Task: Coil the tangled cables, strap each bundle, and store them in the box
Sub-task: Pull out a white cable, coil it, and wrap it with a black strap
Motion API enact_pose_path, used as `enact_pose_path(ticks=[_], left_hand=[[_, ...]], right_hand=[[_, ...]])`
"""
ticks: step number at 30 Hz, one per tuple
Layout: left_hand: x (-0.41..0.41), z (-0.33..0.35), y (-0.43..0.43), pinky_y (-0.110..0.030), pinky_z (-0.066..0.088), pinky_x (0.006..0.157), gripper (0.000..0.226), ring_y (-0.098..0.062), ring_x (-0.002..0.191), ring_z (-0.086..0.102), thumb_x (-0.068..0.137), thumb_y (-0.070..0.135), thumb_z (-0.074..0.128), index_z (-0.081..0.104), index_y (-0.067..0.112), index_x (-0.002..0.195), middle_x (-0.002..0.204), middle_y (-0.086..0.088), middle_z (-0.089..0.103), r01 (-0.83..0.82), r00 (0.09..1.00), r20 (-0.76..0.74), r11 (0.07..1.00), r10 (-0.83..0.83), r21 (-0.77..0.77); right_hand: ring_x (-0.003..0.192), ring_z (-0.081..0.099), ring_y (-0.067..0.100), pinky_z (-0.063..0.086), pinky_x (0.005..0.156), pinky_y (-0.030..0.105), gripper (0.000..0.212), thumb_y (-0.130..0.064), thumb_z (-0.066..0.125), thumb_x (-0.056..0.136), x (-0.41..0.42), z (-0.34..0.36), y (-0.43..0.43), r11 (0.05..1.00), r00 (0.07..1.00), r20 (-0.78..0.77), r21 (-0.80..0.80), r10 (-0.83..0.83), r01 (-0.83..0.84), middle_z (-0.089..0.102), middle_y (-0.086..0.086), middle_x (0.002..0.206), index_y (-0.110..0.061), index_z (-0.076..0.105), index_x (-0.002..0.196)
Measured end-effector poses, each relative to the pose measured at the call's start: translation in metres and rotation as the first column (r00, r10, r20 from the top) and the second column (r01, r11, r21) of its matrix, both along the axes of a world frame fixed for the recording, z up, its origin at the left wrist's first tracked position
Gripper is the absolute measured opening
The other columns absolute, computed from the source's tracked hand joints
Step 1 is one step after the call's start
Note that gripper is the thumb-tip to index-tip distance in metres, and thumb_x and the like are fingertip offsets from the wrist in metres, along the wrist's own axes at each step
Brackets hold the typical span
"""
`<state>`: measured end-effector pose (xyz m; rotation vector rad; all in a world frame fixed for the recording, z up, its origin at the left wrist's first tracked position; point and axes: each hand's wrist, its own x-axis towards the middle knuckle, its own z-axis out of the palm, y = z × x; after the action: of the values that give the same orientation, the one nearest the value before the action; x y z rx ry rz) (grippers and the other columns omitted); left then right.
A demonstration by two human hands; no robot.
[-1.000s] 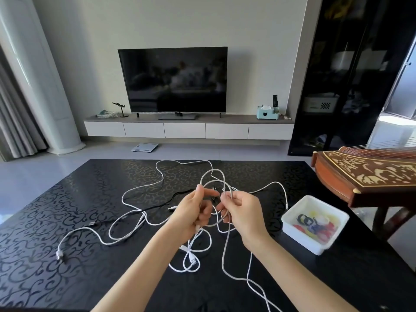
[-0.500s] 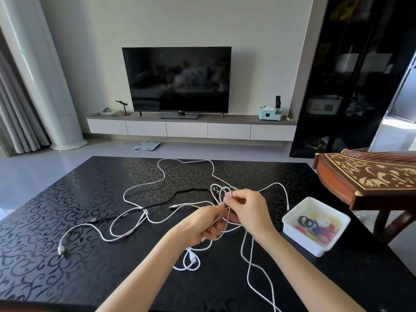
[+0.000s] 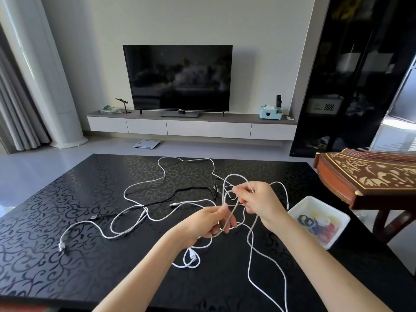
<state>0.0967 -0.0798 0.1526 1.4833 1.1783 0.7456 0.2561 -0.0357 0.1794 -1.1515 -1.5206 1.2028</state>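
Observation:
A tangle of white cables (image 3: 144, 183) sprawls over the black patterned table (image 3: 67, 221), with a black cable (image 3: 186, 190) running through it. My left hand (image 3: 207, 224) holds white strands in its curled fingers just above the table's middle. My right hand (image 3: 258, 199), slightly higher and to the right, pinches a white loop between thumb and fingers. One white strand drops from my hands toward the table's near edge. A white USB plug (image 3: 62, 246) lies at the left. The white box (image 3: 299, 208) stands at the right and holds several coloured straps (image 3: 319, 226).
A carved wooden zither (image 3: 369, 176) on a stand juts over the table's right side, just behind the box. Beyond the table are a TV (image 3: 177, 77) on a low white cabinet, a black glass cabinet at the right and a scale on the floor.
My left hand has dropped lower and my right hand has risen, drawing the white loop apart between them. The view has shifted slightly.

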Motion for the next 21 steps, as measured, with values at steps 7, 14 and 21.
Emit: enact_pose_path(ticks=[7, 14, 21], left_hand=[[-0.003, -0.001, -0.005, -0.016, 0.023, 0.048, 0.044, -0.007, 0.053, 0.026, 0.101, 0.043, 0.032, 0.062, 0.02, 0.078, 0.06, 0.008, 0.037, 0.006, 0.998, -0.059, 0.999, -0.003, 0.052], [-0.005, -0.004, -0.008, -0.016, 0.024, 0.05, 0.048, -0.004, 0.05, 0.027, 0.102, 0.042, 0.03, 0.044, 0.021, 0.061, 0.061, 0.008, 0.039, 0.12, 0.988, -0.097, 0.993, -0.118, 0.009], [-0.012, -0.009, -0.008, -0.022, 0.032, 0.078, 0.05, -0.012, 0.076, 0.043, 0.089, 0.065, 0.031, 0.067, 0.032, 0.075, 0.083, -0.005, 0.057, 0.147, 0.987, -0.079, 0.988, -0.143, 0.05]], right_hand=[[0.042, 0.029, 0.004, 0.026, 0.039, 0.016, 0.015, -0.028, 0.062, 0.091, 0.006, 0.005, 0.002, 0.977, 0.968, 0.134, 0.013, 0.211, -0.215, 0.036, -0.012, 0.05, -0.018, 0.067, 0.101], [0.043, 0.02, 0.007, 0.02, 0.039, 0.017, 0.024, -0.023, 0.068, 0.082, 0.011, 0.0, 0.006, 0.897, 0.905, -0.046, -0.115, 0.424, -0.426, 0.03, -0.007, 0.051, -0.008, 0.068, 0.102], [0.039, 0.024, 0.005, 0.022, 0.036, 0.016, 0.014, -0.019, 0.062, 0.089, 0.009, -0.005, 0.009, 0.905, 0.92, -0.111, -0.169, 0.376, -0.39, 0.031, -0.006, 0.05, -0.008, 0.059, 0.08]])
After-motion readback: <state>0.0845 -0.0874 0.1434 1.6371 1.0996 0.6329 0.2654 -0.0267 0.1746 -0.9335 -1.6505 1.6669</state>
